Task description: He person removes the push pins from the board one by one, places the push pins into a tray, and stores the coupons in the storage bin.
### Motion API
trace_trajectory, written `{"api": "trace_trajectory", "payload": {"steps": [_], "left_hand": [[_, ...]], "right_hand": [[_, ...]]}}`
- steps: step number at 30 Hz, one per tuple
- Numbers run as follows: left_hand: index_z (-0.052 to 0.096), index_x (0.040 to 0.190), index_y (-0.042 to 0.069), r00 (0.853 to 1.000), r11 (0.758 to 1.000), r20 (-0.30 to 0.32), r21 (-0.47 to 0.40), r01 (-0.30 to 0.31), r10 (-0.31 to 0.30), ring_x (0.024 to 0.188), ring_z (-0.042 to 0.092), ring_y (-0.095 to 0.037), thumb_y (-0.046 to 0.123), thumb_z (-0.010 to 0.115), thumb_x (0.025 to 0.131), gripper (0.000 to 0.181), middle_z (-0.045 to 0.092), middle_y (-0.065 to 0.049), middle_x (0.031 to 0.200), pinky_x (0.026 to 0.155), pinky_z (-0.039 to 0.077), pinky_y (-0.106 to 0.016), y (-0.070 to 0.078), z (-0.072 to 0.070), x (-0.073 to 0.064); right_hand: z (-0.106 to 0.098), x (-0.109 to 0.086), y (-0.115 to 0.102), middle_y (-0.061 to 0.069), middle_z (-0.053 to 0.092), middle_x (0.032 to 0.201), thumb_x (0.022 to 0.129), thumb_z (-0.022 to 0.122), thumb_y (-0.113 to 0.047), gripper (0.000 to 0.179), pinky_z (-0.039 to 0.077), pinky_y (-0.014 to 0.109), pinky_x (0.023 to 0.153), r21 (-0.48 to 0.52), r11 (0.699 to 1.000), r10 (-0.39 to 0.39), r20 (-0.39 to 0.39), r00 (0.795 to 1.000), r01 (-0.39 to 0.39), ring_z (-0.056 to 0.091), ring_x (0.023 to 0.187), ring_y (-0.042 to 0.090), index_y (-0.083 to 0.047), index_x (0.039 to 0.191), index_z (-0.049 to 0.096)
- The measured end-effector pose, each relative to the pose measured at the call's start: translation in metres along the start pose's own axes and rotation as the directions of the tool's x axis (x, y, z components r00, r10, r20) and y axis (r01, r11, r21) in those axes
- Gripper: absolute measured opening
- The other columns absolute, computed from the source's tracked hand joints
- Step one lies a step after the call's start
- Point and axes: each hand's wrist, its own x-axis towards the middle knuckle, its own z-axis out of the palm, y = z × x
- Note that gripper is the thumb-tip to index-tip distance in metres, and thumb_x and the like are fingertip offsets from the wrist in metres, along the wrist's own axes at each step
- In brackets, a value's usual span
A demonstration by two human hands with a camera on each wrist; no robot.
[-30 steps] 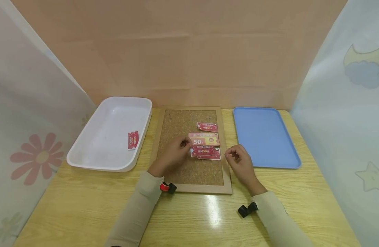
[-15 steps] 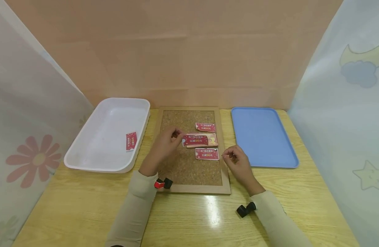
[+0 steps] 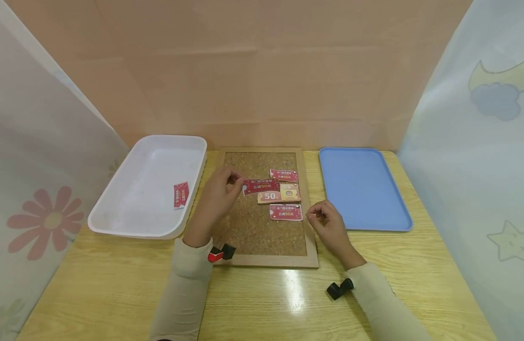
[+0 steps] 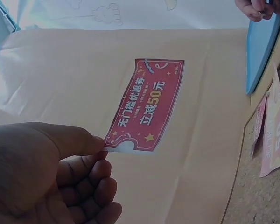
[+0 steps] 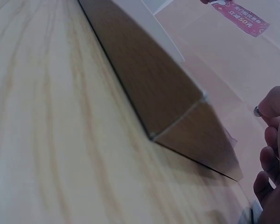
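Observation:
My left hand (image 3: 219, 199) pinches a red paper coupon (image 4: 144, 105) by one end, between thumb and forefinger. In the head view, the coupon appears above the cork board (image 3: 262, 239), overlapping a pink-and-yellow coupon (image 3: 290, 192). Further red coupons lie on the board behind (image 3: 283, 176) and in front (image 3: 285, 213) of that one; small pins show near their right ends. Just right of the board's frame is my right hand (image 3: 329, 227). A small round metal thumbtack (image 5: 257, 111) sits between its thumb and fingertips.
A white tub (image 3: 147, 189) stands left of the board, with one red coupon (image 3: 181, 195) inside. To the right lies a flat blue tray (image 3: 364, 189). Both wrists carry small black cameras. Printed cloth walls enclose the wooden table (image 3: 262, 303) at both sides.
My left hand has drawn the red coupon away from the front coupon, moving it back and left, raised over the pink-and-yellow one. The right hand stays almost in place.

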Motion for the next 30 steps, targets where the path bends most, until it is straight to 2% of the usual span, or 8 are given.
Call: {"api": "trace_trajectory", "payload": {"steps": [5,9,13,17,21,27,30], "left_hand": [[0.062,0.102,0.003,0.999,0.999,-0.041,-0.033,-0.018,0.016,0.090,0.053,-0.023,0.019,0.061,0.097,0.017,0.057,-0.010,0.100,0.079,0.047,-0.038,0.000,-0.008,-0.002],[0.062,0.104,0.004,0.998,1.000,-0.058,-0.007,0.000,0.000,0.093,0.054,-0.023,0.022,0.060,0.098,0.019,0.058,-0.009,0.103,0.081,0.047,-0.039,-0.003,-0.014,-0.004],[0.063,0.104,0.003,0.996,1.000,-0.088,0.018,0.007,-0.005,0.096,0.054,-0.024,0.021,0.060,0.097,0.020,0.058,-0.010,0.105,0.085,0.047,-0.042,-0.008,-0.021,-0.004],[0.062,0.103,-0.002,0.990,0.999,-0.137,0.048,-0.011,0.017,0.094,0.054,-0.029,0.017,0.060,0.097,0.020,0.057,-0.014,0.102,0.085,0.046,-0.043,-0.011,-0.029,-0.006],[0.062,0.103,-0.003,0.981,0.996,-0.191,0.088,-0.007,0.024,0.091,0.054,-0.031,0.016,0.059,0.097,0.020,0.057,-0.015,0.099,0.082,0.045,-0.043,-0.015,-0.038,-0.007],[0.062,0.104,-0.003,0.967,0.991,-0.253,0.115,0.065,-0.034,0.092,0.054,-0.032,0.017,0.057,0.097,0.021,0.057,-0.016,0.099,0.081,0.044,-0.045,-0.026,-0.050,-0.010],[0.062,0.104,-0.003,0.955,0.986,-0.283,0.112,0.119,-0.083,0.094,0.054,-0.034,0.018,0.057,0.098,0.023,0.056,-0.017,0.100,0.082,0.044,-0.045,-0.036,-0.057,-0.012]], "right_hand": [[0.001,-0.001,0.002,0.011,0.051,0.089,0.093,0.064,-0.003,0.007,0.038,0.034,0.065,0.001,1.000,0.002,0.001,1.000,-0.002,0.044,0.077,0.033,0.004,0.092,0.064],[0.001,-0.001,-0.001,0.011,0.052,0.089,0.093,0.064,-0.002,0.005,0.039,0.033,0.065,-0.013,1.000,-0.001,-0.011,1.000,0.001,0.045,0.077,0.034,0.003,0.092,0.064],[0.000,0.000,-0.005,0.013,0.053,0.090,0.090,0.065,0.003,0.003,0.040,0.030,0.064,-0.043,0.999,-0.007,-0.038,0.999,0.006,0.046,0.076,0.030,0.001,0.093,0.064],[-0.003,0.000,-0.007,0.015,0.055,0.091,0.088,0.064,0.007,0.010,0.041,0.033,0.065,-0.075,0.997,-0.012,-0.070,0.997,0.007,0.047,0.078,0.028,-0.001,0.093,0.065],[-0.005,0.000,0.001,0.016,0.055,0.093,0.089,0.064,0.006,0.007,0.041,0.034,0.066,-0.099,0.995,-0.020,-0.091,0.996,0.011,0.047,0.078,0.027,0.001,0.093,0.065],[-0.006,-0.002,0.034,0.010,0.055,0.096,0.092,0.063,-0.002,0.004,0.039,0.029,0.067,-0.105,0.994,-0.025,-0.151,0.988,0.009,0.046,0.081,0.020,0.001,0.095,0.065],[-0.008,-0.003,0.041,0.005,0.055,0.095,0.093,0.064,-0.006,0.004,0.039,0.027,0.067,-0.120,0.993,-0.015,-0.175,0.984,-0.006,0.045,0.081,0.017,-0.003,0.095,0.066]]}}
